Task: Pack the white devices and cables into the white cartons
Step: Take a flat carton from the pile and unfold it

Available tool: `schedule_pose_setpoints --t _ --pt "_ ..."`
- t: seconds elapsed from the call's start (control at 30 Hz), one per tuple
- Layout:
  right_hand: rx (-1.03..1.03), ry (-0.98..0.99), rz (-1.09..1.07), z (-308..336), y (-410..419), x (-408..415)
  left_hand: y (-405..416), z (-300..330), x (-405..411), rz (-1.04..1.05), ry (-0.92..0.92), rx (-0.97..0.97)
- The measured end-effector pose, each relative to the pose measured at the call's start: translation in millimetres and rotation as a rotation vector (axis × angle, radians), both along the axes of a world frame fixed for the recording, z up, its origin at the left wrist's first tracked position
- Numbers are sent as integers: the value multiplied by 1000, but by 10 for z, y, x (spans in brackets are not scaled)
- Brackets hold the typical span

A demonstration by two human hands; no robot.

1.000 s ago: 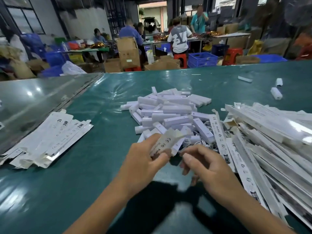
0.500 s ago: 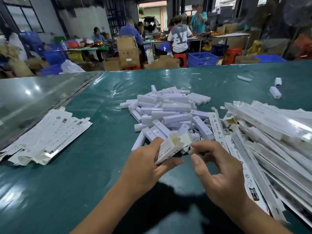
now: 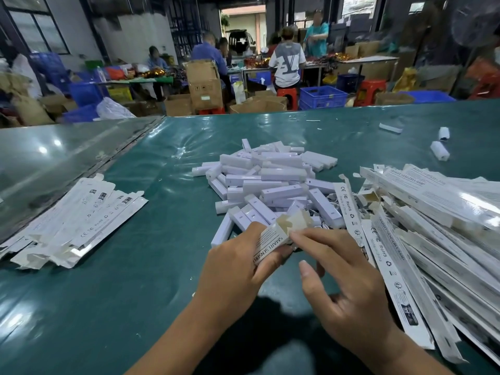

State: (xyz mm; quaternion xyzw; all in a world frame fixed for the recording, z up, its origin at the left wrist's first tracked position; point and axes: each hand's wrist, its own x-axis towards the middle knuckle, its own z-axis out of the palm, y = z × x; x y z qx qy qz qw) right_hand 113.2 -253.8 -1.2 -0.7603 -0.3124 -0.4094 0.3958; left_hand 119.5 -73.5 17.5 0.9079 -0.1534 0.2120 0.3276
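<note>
Carton (image 3: 272, 243), end flaps open, sits gripped in the left hand (image 3: 238, 269) near the device pile (image 3: 270, 182); right hand (image 3: 349, 288) pinches its flap on the table (image 3: 135, 280).

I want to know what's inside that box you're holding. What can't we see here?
Head view only:
- Inside of the small white printed carton: hidden by its flaps and the left hand.
- Its lower end: covered by that hand.
- Right hand fingertips at the flaps: whether pinching, unclear.
- Cables: buried under the white plastic stick devices.

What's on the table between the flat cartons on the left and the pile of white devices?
Nothing: the head view shows only bare green table between the flat cartons and the pile of white devices.
</note>
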Motion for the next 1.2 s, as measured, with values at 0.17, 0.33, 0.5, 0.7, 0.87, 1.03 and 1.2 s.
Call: schedule_pose_setpoints --t 0.17,0.33,0.5,0.7,0.87,1.03,1.2 --pt "134 160 89 3 8 -16 -12 -10 -7 -19 -95 130" --pt "171 277 79 1 -3 45 -13 -16 9 -3 -199 198" --pt "286 383 84 10 8 77 -27 -36 21 7 -211 198" --pt "351 475 105 40 9 102 -46 -51 31 6 -244 226" --pt "462 541 86 -11 6 127 -56 -56 11 -9 -207 207" --pt "621 570 120 -28 67 115 -101 -31 -11 -14 -198 208" --pt "727 737 209 -89 89 147 -117 -34 -18 -22 -170 202"
